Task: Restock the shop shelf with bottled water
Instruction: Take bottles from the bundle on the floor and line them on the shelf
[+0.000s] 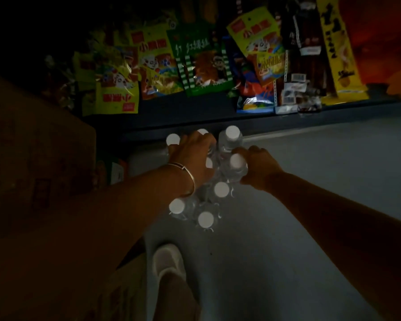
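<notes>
Several clear water bottles with white caps (221,189) stand bunched together as a pack on the grey floor, seen from above in dim light. My left hand (192,154), with a thin bangle on the wrist, is closed over the far left bottles of the pack. On the right side my right hand (257,167) grips a bottle with a white cap (236,161). One more bottle (232,133) stands at the far end, close to the dark base of the shop shelf (195,126).
Snack packets (204,66) hang and lean on the shelf above the pack. A big brown cardboard box (33,158) fills the left side. My white shoe (167,260) rests on the floor below the bottles. Grey floor (310,181) stretches to the right.
</notes>
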Motion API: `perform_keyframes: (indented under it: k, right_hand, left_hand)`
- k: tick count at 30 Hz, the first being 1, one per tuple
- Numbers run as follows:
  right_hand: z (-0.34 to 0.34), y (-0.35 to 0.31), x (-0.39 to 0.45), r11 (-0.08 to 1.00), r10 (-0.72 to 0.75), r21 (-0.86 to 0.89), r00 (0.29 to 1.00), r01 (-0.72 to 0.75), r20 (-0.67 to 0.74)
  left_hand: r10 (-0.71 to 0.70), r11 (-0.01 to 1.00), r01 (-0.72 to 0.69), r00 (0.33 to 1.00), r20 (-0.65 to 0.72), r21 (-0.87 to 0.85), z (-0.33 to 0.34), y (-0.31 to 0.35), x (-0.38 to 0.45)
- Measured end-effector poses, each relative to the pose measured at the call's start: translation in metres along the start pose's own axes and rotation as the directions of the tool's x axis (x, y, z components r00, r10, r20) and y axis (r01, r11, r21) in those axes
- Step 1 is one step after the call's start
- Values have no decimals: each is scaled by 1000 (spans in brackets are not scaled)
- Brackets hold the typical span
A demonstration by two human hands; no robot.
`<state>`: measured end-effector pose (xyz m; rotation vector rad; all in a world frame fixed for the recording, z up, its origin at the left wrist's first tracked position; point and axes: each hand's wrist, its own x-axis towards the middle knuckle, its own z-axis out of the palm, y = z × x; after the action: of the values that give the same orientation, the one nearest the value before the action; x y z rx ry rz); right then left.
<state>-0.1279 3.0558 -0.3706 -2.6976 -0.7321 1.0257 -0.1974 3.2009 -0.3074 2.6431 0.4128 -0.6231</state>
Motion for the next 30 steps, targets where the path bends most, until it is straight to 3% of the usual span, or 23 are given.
perform_keyframes:
  k: [11, 16, 23, 30]
  right_hand:
    - [33, 14, 12, 994, -37, 98, 980, 57, -193]
    - [17, 12, 1, 982, -7, 181, 968, 54, -250]
    - [-72, -4, -65, 934, -106, 302, 957, 189, -271]
    - [-210, -57, -161, 850, -273, 368, 912, 378, -305]
  left_hand:
    - [15, 999, -15, 1000, 20, 41, 16, -11, 13]
    - [47, 995, -47, 999, 5, 88, 8, -4, 4]
    - [81, 990, -78, 996, -26, 113, -59, 39, -32]
    - [89, 986, -93, 996, 31, 140, -183, 93, -95]
